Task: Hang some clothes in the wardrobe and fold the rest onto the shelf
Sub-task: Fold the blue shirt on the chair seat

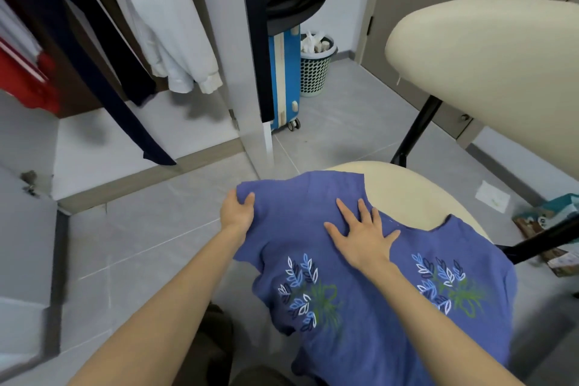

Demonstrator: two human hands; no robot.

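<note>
A blue t-shirt (369,316) with leaf and flower prints lies spread over the cream seat of a chair (404,188). My left hand (236,210) grips a folded-in edge of the shirt at its left side, thumb on top. Flat on the cloth near the neckline, my right hand (363,233) presses with its fingers spread. The open wardrobe (138,141) stands at the upper left, with dark, white and red clothes (175,25) hanging inside.
The chair's cream backrest (488,72) rises at the right on black legs. A blue suitcase (285,78) and a green mesh bin (316,69) stand behind the wardrobe's side panel. Boxes and paper lie on the floor at the right edge (551,229). Grey floor tiles spread to the left.
</note>
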